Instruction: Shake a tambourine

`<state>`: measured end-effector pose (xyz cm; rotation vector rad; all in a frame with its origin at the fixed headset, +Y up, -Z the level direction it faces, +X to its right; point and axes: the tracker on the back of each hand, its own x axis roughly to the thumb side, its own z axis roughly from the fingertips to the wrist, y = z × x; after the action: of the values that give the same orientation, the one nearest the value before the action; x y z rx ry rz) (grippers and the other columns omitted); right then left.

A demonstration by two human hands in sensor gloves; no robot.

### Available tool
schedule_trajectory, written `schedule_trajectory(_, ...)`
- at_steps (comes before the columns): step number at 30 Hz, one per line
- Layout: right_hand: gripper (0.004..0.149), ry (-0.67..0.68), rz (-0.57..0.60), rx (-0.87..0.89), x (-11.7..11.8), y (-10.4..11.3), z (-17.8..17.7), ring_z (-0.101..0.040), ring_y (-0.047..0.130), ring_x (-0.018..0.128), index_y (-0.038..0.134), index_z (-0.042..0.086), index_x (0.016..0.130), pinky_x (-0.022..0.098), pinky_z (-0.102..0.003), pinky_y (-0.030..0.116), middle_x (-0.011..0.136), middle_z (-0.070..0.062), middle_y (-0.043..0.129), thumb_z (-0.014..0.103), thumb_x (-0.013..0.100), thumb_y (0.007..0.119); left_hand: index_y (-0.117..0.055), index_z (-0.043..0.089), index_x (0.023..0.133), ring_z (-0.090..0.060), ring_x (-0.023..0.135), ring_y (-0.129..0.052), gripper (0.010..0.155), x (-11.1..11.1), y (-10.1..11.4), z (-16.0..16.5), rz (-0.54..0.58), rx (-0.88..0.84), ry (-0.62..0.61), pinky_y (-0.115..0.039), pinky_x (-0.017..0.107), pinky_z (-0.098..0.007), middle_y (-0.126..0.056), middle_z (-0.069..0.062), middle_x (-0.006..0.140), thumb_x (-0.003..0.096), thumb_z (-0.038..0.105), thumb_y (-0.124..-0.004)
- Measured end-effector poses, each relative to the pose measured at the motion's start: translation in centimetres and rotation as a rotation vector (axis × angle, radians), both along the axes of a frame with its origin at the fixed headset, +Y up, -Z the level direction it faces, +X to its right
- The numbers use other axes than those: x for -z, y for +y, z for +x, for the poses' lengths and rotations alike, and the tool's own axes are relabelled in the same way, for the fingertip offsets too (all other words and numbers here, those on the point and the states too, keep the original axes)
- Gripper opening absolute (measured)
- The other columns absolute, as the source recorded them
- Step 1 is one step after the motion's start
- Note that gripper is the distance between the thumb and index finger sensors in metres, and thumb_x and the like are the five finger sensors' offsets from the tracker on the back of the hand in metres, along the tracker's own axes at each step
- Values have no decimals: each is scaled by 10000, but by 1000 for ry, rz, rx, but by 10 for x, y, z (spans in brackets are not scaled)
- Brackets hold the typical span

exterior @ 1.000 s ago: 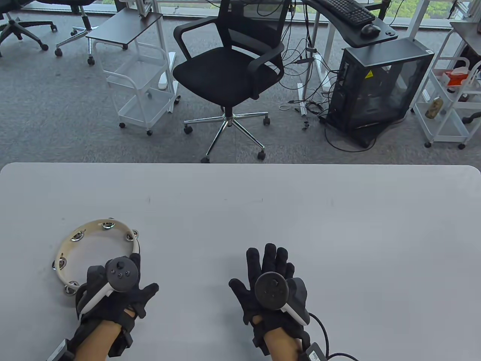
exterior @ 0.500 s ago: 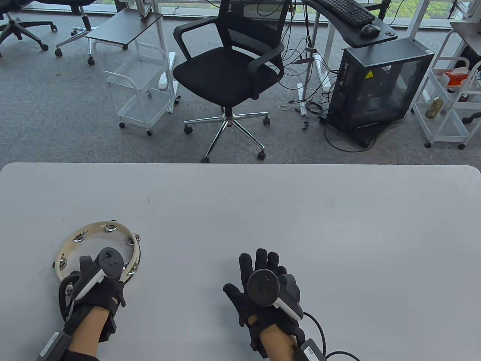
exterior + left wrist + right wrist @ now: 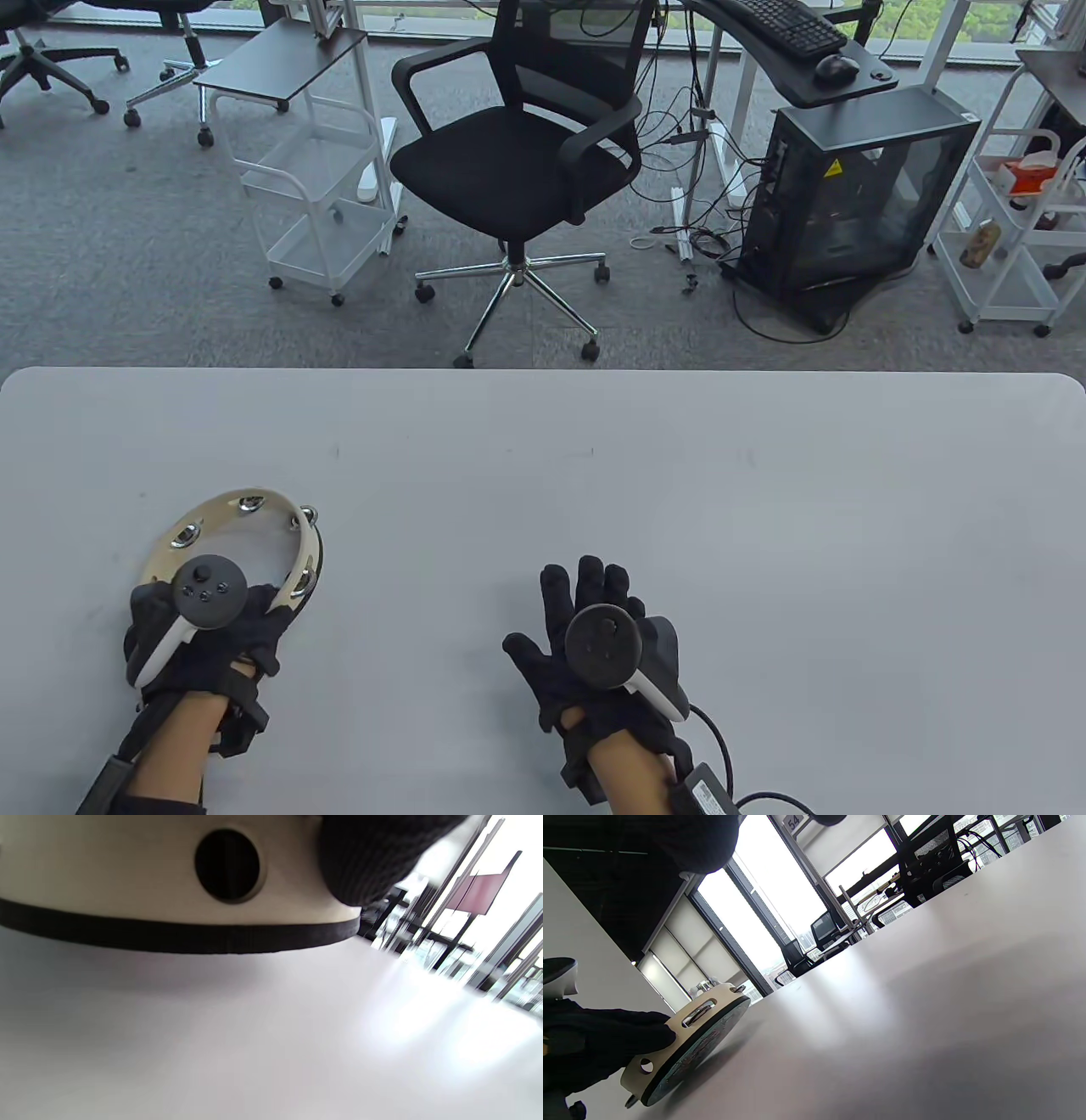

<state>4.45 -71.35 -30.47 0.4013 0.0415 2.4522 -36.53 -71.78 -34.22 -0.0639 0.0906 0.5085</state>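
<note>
The tambourine [image 3: 222, 508] is a cream wooden ring with metal jingles, at the table's near left. My left hand [image 3: 212, 624] grips its near rim and holds it tilted, far side raised off the table. The right wrist view shows the tambourine [image 3: 701, 1023] slanted above the tabletop with the left hand [image 3: 598, 1043] on its rim. In the left wrist view the frame [image 3: 127, 866] fills the top, with a gloved finger [image 3: 373, 853] over it. My right hand [image 3: 594, 615] lies flat on the table, fingers spread, holding nothing.
The grey table [image 3: 679, 475] stretches far and right of my hands. A cable [image 3: 721, 755] trails from the right wrist. Beyond the far edge stand a black office chair [image 3: 517, 161], a white cart [image 3: 314, 170] and a computer tower [image 3: 857, 195].
My left hand has moved left onto the tambourine's near rim and gripped it, and the ring has tipped up. My right hand has drawn back slightly toward the near edge.
</note>
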Motion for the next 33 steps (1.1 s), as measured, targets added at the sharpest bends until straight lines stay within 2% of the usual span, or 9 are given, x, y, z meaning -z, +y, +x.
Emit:
schedule_trajectory(4,880,-11,28,180,-2,6,6,-650,73,919,219,14,1094,571,-765,202,1056,-365,88,593,546,592,-841,120,883,-340,877,-909,533,-12,16,-9,193,-387,7,-511,680,-720,-996,-36,796,485,474,-818)
schedule_trajectory(8,885,-9,15,422,-3,4,8,-652,76,918,214,2,1087,569,-767,205,1052,-369,88,587,544,599,-833,101,889,-345,882,-899,538,-16,15,-5,223,-818,-67,-510,668,-729,-983,-44,813,492,465,-822)
schedule_trajectory(11,887,-4,15,549,-6,3,4,-653,79,917,209,-3,1083,568,-767,212,1049,-370,86,588,546,595,-845,106,886,-340,890,-897,534,-19,15,12,232,-979,-187,-527,665,-724,-989,-39,821,500,475,-827)
schedule_trajectory(19,900,131,-73,939,-21,-5,-36,-636,66,923,157,-1,1075,575,-768,235,1042,-364,55,612,547,551,-813,118,902,-326,920,-879,524,-42,31,95,188,-980,-575,-547,673,-718,-964,-23,864,512,467,-825)
schedule_trajectory(21,922,265,-146,1014,-28,-8,-57,-624,3,916,54,17,1060,578,-773,215,1028,-354,-21,650,536,471,-826,116,897,-319,913,-892,521,-51,33,126,111,-898,-753,-549,676,-722,-974,-24,855,507,461,-839)
schedule_trajectory(22,974,366,-187,1038,-33,-9,-69,-619,-151,836,-187,18,936,565,-775,159,917,-344,-227,679,511,389,-805,99,921,-319,911,-892,539,-57,32,143,56,-833,-868,-558,678,-716,-964,-28,860,512,450,-833)
schedule_trajectory(24,946,243,-148,1094,-37,-12,-64,-613,-93,881,-60,22,1009,547,-787,127,986,-340,-125,692,501,373,-755,111,963,-321,925,-872,573,-63,32,148,73,-814,-864,-557,681,-720,-939,-30,882,500,430,-863)
schedule_trajectory(27,941,299,-132,1049,-34,-12,-63,-602,-141,864,-113,35,996,543,-784,109,969,-329,-174,697,517,352,-757,122,971,-316,930,-868,559,-61,26,147,66,-782,-868,-553,683,-719,-936,-21,892,505,415,-855)
schedule_trajectory(33,934,253,-150,1055,-30,-18,-60,-616,-83,883,-49,27,1024,551,-785,155,992,-341,-122,692,518,369,-768,124,968,-325,924,-879,552,-58,17,142,38,-827,-798,-570,678,-708,-938,-15,906,507,417,-850)
